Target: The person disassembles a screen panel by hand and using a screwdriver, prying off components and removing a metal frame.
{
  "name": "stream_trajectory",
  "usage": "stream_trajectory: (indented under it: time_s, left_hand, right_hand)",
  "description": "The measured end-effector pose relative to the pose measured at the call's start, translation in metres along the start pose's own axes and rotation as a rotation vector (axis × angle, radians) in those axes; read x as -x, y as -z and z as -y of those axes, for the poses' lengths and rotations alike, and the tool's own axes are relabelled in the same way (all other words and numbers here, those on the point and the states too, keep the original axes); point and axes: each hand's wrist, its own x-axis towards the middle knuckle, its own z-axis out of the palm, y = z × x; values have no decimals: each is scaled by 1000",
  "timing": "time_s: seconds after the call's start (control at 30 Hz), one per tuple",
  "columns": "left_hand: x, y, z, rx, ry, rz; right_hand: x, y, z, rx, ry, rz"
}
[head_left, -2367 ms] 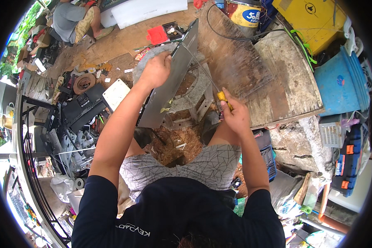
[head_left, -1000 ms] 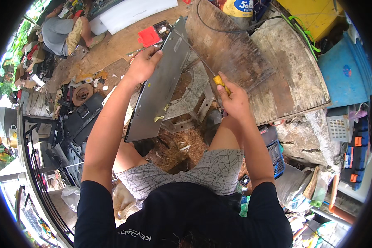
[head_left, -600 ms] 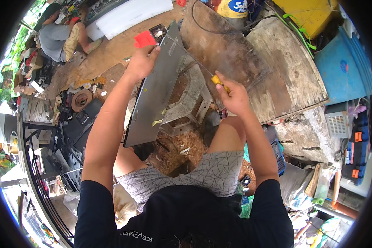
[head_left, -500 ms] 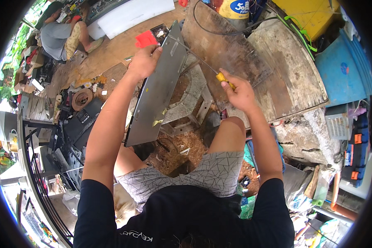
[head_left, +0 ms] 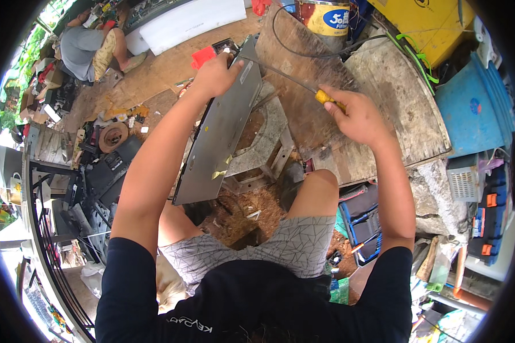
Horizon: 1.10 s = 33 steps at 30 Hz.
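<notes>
1. Across the head view's centre, a long flat grey sheet-metal panel (head_left: 220, 134) leans tilted over a grey concrete block stand (head_left: 263, 143), far end up, near end low by the person's knee.
2. Left hand (head_left: 214, 74) sits at the panel's top far corner, fingers curled over the edge and clamped on it.
3. Right hand (head_left: 357, 114) is fisted round the yellow handle of a long thin-shafted screwdriver (head_left: 294, 80); fingers wrapped tight, shaft runs up-left w/ tip at the panel's upper edge, close to the left hand.
4. Behind: worn wooden board (head_left: 395, 97) under the right hand, blue plastic tub (head_left: 475, 106) far right, paint tin w/ blue label (head_left: 326, 17) at top, red plastic piece (head_left: 203, 57) just beside the left hand.
5. Another person in a grey top (head_left: 80, 46) sits top-left, well apart.
6. Handling, my guess: panel looks stiff, thin, fairly light but awkward by length; edges prob. sharp, face slick. Best grip is at the folded rim near a corner, as the left hand has it.
</notes>
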Motion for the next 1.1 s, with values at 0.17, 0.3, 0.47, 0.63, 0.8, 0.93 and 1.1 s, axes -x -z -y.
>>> stream_trajectory:
  time_s: [0.17,0.3,0.47,0.63,0.8,0.93,1.1]
  left_hand:
    - [-18,-9,-2,31,-11,64]
    - [-16,-12,-10,19,-16,62]
    - [-13,-8,-7,82,0,49]
    - [-14,-7,-9,103,35,80]
    - [-12,-9,-10,97,12,68]
    - [-8,-8,-15,101,30,86]
    - [-13,-11,-10,108,37,79]
  right_hand:
    - [14,-9,-12,-97,-77,-24]
    - [22,-18,-23,-331,-196,27]
    - [24,-20,-35,-431,-407,65]
    - [20,-55,-36,-46,-118,-256]
    - [13,-62,-39,-52,-136,-273]
    - [9,-60,-36,-17,-164,-254]
    - [9,-58,-37,21,-130,-257]
